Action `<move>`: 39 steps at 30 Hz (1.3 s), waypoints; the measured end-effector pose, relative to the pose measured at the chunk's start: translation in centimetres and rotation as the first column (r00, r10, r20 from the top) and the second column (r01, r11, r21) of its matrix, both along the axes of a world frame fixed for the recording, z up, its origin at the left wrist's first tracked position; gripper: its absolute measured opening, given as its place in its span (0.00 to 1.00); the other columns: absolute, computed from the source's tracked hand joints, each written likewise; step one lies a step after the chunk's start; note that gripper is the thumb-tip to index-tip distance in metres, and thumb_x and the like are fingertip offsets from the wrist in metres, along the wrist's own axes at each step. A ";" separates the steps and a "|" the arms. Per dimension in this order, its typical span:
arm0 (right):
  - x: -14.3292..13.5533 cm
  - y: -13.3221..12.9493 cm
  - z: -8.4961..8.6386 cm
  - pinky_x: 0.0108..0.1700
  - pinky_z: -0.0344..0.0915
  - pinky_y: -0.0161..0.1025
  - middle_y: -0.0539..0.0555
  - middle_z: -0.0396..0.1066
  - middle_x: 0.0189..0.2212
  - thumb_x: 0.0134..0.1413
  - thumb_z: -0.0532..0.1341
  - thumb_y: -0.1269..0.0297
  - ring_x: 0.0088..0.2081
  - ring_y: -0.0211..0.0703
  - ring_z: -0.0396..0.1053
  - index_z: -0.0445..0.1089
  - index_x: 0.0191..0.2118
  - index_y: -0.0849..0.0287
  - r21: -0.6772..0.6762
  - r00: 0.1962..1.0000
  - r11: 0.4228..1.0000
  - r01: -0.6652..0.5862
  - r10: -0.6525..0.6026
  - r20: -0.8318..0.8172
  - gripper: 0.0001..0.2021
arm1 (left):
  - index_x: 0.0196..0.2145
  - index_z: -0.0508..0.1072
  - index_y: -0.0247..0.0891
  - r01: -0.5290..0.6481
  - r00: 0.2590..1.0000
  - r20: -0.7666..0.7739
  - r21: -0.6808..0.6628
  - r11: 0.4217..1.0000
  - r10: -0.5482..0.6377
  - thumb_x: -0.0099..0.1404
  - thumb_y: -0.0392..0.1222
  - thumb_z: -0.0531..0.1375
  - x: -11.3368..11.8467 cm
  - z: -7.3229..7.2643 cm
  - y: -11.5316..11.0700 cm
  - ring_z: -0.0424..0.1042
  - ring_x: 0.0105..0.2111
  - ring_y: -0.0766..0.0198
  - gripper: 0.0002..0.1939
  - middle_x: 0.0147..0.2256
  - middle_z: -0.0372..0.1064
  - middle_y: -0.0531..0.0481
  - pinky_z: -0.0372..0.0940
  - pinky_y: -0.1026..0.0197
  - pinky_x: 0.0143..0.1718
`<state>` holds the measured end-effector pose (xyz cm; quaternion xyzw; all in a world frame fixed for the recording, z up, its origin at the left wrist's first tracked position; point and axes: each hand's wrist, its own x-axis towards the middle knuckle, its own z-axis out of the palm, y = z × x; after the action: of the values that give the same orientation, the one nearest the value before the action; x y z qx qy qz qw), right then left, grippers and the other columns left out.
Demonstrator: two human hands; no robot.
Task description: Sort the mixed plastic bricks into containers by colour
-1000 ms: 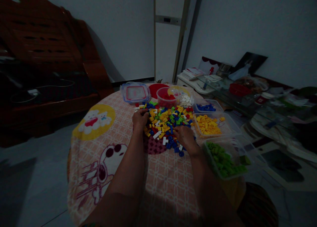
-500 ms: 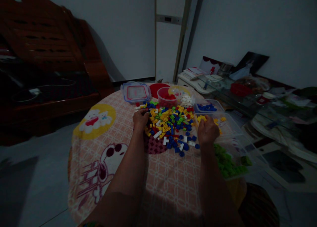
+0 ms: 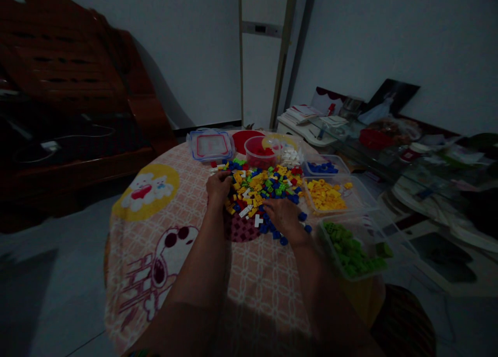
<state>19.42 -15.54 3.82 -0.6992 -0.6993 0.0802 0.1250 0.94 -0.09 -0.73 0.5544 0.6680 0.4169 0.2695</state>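
A mixed pile of toy building bricks (image 3: 257, 183) in yellow, blue, green, red and white lies in the middle of the round table. My left hand (image 3: 218, 187) rests at the pile's left edge, its fingers bent and together against the bricks; whatever they hold is hidden. Over the pile's front right part is my right hand (image 3: 283, 214), palm down, fingers reaching left onto the bricks, with no brick visible in them. A white T-shaped brick (image 3: 259, 221) lies just left of it. To the right stands a clear box of yellow bricks (image 3: 326, 195).
A clear box of green bricks (image 3: 354, 250) sits at the right edge, and one of blue bricks (image 3: 322, 167) farther back. Behind the pile are a round tub with red bricks (image 3: 261, 152), white bricks (image 3: 291, 157) and a blue-rimmed lidded box (image 3: 211, 145). A patterned cloth (image 3: 268, 289) covers the table.
My right hand has moved left from above the yellow brick box to the pile. The left hand stays at the pile's left edge. The view has shifted slightly.
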 end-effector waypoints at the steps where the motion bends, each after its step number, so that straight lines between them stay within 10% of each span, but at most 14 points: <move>1: 0.1 0.0 0.0 0.46 0.65 0.35 0.53 0.81 0.44 0.65 0.57 0.62 0.46 0.44 0.77 0.78 0.50 0.48 -0.020 1.000 1.000 0.008 -0.008 0.013 0.14 | 0.47 0.81 0.39 0.000 1.000 0.002 -0.007 1.000 0.000 0.60 0.38 0.61 0.0 0.1 -0.1 0.78 0.42 0.59 0.18 0.44 0.80 0.48 0.69 0.61 0.47; 11: 1.9 0.1 0.5 0.46 0.65 0.37 0.57 0.80 0.44 0.65 0.56 0.65 0.47 0.47 0.76 0.79 0.47 0.53 -0.019 0.978 0.978 0.208 -0.208 0.016 0.14 | 0.47 0.81 0.40 0.004 1.000 -0.018 0.007 1.000 -0.004 0.60 0.37 0.61 0.0 0.4 -0.3 0.77 0.43 0.59 0.18 0.43 0.80 0.49 0.69 0.61 0.47; 33: 1.5 0.2 0.0 0.43 0.65 0.37 0.59 0.80 0.42 0.65 0.57 0.62 0.44 0.48 0.77 0.75 0.51 0.56 0.007 0.978 0.978 0.207 -0.207 0.034 0.14 | 0.45 0.82 0.40 0.000 0.999 -0.039 0.034 0.999 0.002 0.60 0.37 0.61 0.0 0.2 -0.1 0.77 0.43 0.58 0.16 0.42 0.81 0.49 0.69 0.60 0.47; 39: 5.3 -0.3 0.5 0.43 0.65 0.40 0.61 0.80 0.39 0.63 0.56 0.63 0.41 0.50 0.76 0.75 0.51 0.59 0.282 0.872 0.825 0.489 -0.471 -0.133 0.16 | 0.47 0.81 0.40 -0.003 1.000 -0.015 0.006 1.000 0.003 0.60 0.38 0.61 -0.1 -0.5 0.4 0.77 0.43 0.58 0.18 0.43 0.80 0.48 0.69 0.60 0.46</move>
<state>24.70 -15.86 4.32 -0.8218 -0.5008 -0.0430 0.2683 0.85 0.28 -1.18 0.5574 0.6694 0.4152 0.2621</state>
